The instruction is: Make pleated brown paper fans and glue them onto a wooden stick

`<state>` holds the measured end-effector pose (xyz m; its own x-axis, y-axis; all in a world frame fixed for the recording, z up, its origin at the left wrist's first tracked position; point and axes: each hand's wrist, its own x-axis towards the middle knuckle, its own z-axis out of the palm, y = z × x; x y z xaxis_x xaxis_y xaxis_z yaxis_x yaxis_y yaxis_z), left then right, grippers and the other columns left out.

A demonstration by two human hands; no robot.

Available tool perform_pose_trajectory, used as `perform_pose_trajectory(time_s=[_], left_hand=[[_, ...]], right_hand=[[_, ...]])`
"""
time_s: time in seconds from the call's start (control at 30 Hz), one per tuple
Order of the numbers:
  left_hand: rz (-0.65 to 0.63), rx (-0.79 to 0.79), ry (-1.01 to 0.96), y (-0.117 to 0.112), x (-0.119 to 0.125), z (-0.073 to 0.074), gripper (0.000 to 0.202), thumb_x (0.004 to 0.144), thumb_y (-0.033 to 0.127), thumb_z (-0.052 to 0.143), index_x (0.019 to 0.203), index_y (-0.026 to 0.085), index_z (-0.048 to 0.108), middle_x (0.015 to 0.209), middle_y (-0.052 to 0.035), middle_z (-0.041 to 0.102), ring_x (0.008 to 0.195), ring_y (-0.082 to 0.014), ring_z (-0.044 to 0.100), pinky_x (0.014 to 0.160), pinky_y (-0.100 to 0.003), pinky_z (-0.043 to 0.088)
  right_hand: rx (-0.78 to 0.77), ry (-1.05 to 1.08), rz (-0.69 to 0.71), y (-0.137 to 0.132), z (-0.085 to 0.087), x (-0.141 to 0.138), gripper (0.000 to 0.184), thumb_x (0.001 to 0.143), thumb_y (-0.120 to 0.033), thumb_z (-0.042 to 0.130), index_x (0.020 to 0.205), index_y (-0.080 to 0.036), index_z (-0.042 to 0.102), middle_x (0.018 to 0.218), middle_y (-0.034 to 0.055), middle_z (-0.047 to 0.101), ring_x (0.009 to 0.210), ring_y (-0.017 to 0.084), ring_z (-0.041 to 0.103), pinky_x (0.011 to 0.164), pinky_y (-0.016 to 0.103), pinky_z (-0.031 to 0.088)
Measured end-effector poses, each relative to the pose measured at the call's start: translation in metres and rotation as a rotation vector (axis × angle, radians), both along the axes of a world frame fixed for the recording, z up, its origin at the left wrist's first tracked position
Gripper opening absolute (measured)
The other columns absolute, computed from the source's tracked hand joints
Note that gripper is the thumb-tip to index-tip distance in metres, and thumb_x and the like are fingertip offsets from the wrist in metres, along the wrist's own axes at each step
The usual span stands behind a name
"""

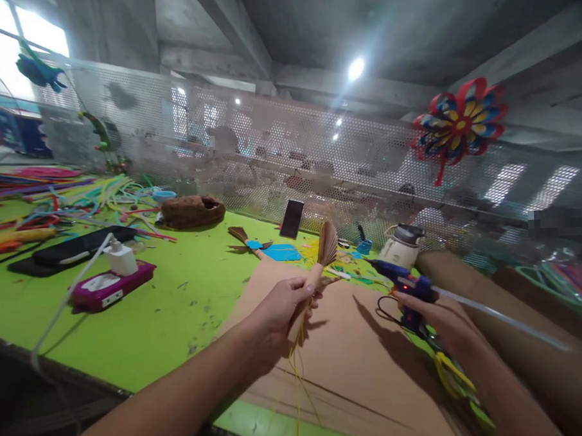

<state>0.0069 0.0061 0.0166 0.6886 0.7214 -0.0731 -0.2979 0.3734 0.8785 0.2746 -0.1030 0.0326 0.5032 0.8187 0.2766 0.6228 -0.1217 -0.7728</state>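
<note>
My left hand is closed around a tan stick-like craft piece topped with a brown pleated fan, held tilted above a brown cardboard sheet. Thin yellow strands hang from below my fist. My right hand grips a blue hot glue gun with a clear glue stick jutting out behind it. The gun's nozzle points left toward the craft piece, a short gap away.
The green table carries a purple box with a white charger, a black case, a brown shell-like lump, a phone propped upright, a similar fan piece on blue paper and many coloured strips at left. A perforated metal screen with a paper pinwheel stands behind.
</note>
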Motion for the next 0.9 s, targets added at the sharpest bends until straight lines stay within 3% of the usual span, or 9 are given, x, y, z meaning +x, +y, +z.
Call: perform_pose_trajectory(time_s=[0.1,0.2,0.3,0.47,0.57,0.63,0.7,0.8,0.9], left_hand=[[0.021,-0.024,0.024,-0.002,0.0,0.002,0.012,0.077,0.022,0.061,0.087,0.014,0.06,0.064,-0.0001,0.052,0.048,-0.0062,0.041,0.048,-0.022,0.037],[0.023,-0.035,0.036,-0.006,0.0,0.005,0.01,0.077,0.019,0.06,0.085,0.014,0.06,0.063,-0.0001,0.051,0.048,-0.0067,0.042,0.047,-0.021,0.036],[0.015,-0.011,0.017,-0.008,0.001,0.005,0.011,0.076,0.021,0.062,0.084,0.013,0.06,0.062,-0.0002,0.051,0.049,-0.0065,0.041,0.052,-0.024,0.04],[0.011,0.051,-0.003,-0.004,0.002,-0.003,0.014,0.076,0.022,0.063,0.084,0.012,0.059,0.063,-0.0004,0.052,0.05,-0.0062,0.041,0.056,-0.026,0.042],[0.031,0.095,0.033,-0.001,0.003,-0.005,0.013,0.075,0.023,0.062,0.079,0.013,0.057,0.062,-0.0004,0.051,0.049,-0.0062,0.039,0.053,-0.025,0.039],[0.056,0.136,0.059,-0.001,0.004,-0.005,0.013,0.075,0.024,0.062,0.075,0.013,0.056,0.062,-0.0006,0.051,0.049,-0.0066,0.04,0.051,-0.025,0.037],[0.081,0.177,0.086,-0.003,0.004,-0.003,0.013,0.074,0.024,0.061,0.074,0.013,0.055,0.061,-0.0007,0.05,0.05,-0.0072,0.04,0.05,-0.024,0.034],[0.128,0.218,0.11,-0.007,0.005,-0.001,0.014,0.073,0.025,0.062,0.073,0.013,0.056,0.06,0.0006,0.047,0.052,-0.0077,0.038,0.05,-0.023,0.031],[0.156,0.237,0.085,-0.011,0.007,-0.001,0.019,0.072,0.031,0.065,0.076,0.013,0.059,0.062,0.0006,0.046,0.054,-0.0082,0.036,0.051,-0.023,0.032]], right_hand=[[0.217,0.464,-0.034,-0.006,0.008,-0.005,0.033,0.055,-0.037,0.08,0.077,-0.014,0.069,0.069,0.0062,0.068,0.062,0.02,0.06,0.05,0.027,0.046],[0.296,0.627,-0.027,-0.008,0.012,-0.012,0.032,0.052,-0.03,0.083,0.079,-0.017,0.071,0.076,0.0039,0.07,0.063,0.017,0.06,0.052,0.025,0.049],[0.249,0.689,0.056,-0.008,0.013,-0.018,0.032,0.053,-0.027,0.083,0.082,-0.018,0.072,0.081,0.0043,0.07,0.062,0.016,0.059,0.055,0.026,0.052],[0.164,0.599,0.128,-0.011,0.017,-0.028,0.031,0.058,-0.033,0.08,0.082,-0.015,0.072,0.069,0.0077,0.067,0.059,0.018,0.058,0.045,0.024,0.047],[0.163,0.461,0.189,-0.015,0.029,-0.039,0.032,0.061,-0.039,0.077,0.08,-0.014,0.072,0.077,0.0108,0.067,0.06,0.019,0.058,0.044,0.024,0.046],[0.11,0.405,0.27,-0.016,0.037,-0.047,0.033,0.065,-0.041,0.075,0.085,-0.014,0.07,0.079,0.0093,0.066,0.055,0.015,0.054,0.041,0.022,0.044],[0.028,0.387,0.351,-0.015,0.04,-0.055,0.035,0.07,-0.043,0.071,0.089,-0.014,0.069,0.068,0.0041,0.06,0.048,0.011,0.047,0.039,0.021,0.041],[-0.021,0.341,0.377,-0.013,0.035,-0.065,0.037,0.074,-0.047,0.066,0.09,-0.014,0.067,0.057,-0.0011,0.051,0.045,0.009,0.042,0.039,0.02,0.038],[-0.021,0.241,0.345,-0.011,0.024,-0.072,0.041,0.074,-0.052,0.062,0.088,-0.013,0.068,0.058,0.0004,0.052,0.046,0.01,0.042,0.038,0.02,0.034]])
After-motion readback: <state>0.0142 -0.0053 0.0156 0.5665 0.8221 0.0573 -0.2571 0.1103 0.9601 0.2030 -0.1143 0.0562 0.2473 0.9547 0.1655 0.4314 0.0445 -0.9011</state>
